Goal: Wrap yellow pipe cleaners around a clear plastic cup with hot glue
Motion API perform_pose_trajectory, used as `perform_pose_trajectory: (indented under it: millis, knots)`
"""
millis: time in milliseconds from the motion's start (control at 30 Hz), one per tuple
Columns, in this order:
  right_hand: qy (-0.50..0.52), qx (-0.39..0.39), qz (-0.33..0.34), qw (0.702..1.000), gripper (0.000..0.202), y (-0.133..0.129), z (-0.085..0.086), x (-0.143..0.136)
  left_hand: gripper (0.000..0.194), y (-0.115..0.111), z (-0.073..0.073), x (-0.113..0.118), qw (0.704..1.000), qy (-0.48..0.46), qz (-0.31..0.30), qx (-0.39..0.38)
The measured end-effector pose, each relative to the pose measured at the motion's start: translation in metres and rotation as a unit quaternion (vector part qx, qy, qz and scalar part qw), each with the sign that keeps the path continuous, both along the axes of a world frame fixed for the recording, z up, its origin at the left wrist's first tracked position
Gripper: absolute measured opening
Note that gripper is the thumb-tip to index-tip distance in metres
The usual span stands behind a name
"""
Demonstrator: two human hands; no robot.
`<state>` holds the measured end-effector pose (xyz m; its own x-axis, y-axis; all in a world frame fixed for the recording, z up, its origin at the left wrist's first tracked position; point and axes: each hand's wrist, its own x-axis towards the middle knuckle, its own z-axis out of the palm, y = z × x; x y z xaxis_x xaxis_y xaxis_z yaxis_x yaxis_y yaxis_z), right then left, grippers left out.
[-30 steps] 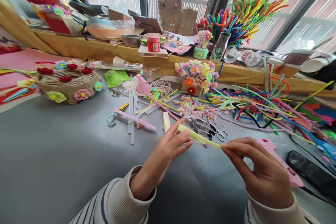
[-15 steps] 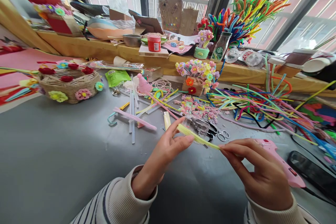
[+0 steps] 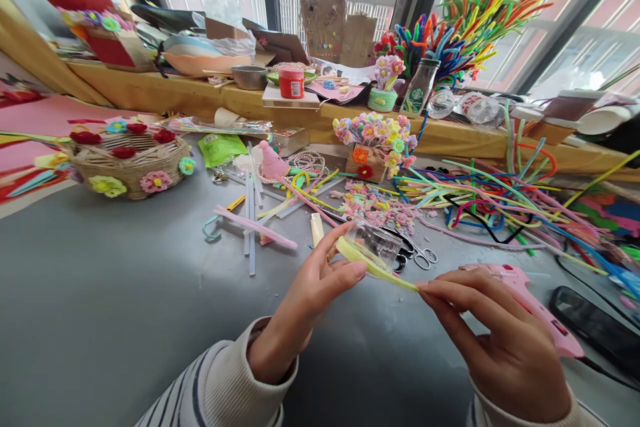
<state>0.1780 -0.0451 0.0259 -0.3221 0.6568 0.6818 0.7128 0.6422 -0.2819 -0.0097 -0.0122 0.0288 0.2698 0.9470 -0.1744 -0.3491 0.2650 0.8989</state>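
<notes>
A pale yellow pipe cleaner (image 3: 390,275), bent into a narrow loop, stretches between both hands above the grey table. My left hand (image 3: 317,283) has its thumb and fingers around the rounded left end. At the other end, my right hand (image 3: 505,333) pinches the tip between thumb and forefinger. Just behind the pipe cleaner lie a clear plastic box (image 3: 377,240) and a pair of scissors (image 3: 426,258), its black handles partly hidden. A cream-coloured lighter-like piece (image 3: 317,230) lies by my left fingertips. Under my right hand rests a pink glue gun (image 3: 530,300), partly covered.
A black phone (image 3: 595,323) lies at the right. Loose pipe cleaners (image 3: 480,203) and fuzzy trimmings (image 3: 375,203) spread behind the hands. Glue sticks (image 3: 251,233) lie left of centre. A twine basket (image 3: 130,170) with flowers stands left; a flower pot (image 3: 367,163) stands near the ledge.
The yellow pipe cleaner now shows a more open loop, its right tip slightly lower. My right hand has shifted slightly down and right; my left hand has barely moved.
</notes>
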Motion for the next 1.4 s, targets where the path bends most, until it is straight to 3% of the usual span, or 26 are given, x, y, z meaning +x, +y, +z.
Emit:
perform_pose_trajectory:
  millis: [600, 867, 1033, 1400]
  knots:
    - [0.030, -0.007, -0.025, 0.999, 0.018, -0.0043, 0.0036, -0.0045, 0.051, -0.0003, -0.0033, -0.0015, 0.999, -0.031, -0.024, 0.015]
    - [-0.006, 0.001, -0.002, 1.000, 0.021, -0.0045, 0.0010, 0.0012, 0.056, -0.0002, -0.0034, -0.0013, 0.999, -0.026, -0.024, 0.008]
    - [0.028, -0.010, -0.032, 0.999, 0.018, -0.0052, 0.0030, -0.0040, 0.056, 0.0008, -0.0048, -0.0016, 0.999, -0.024, -0.030, 0.011]
    - [0.017, -0.007, -0.012, 1.000, 0.021, -0.0047, 0.0008, -0.0009, 0.055, -0.0014, -0.0015, -0.0006, 1.000, -0.020, -0.021, 0.006]
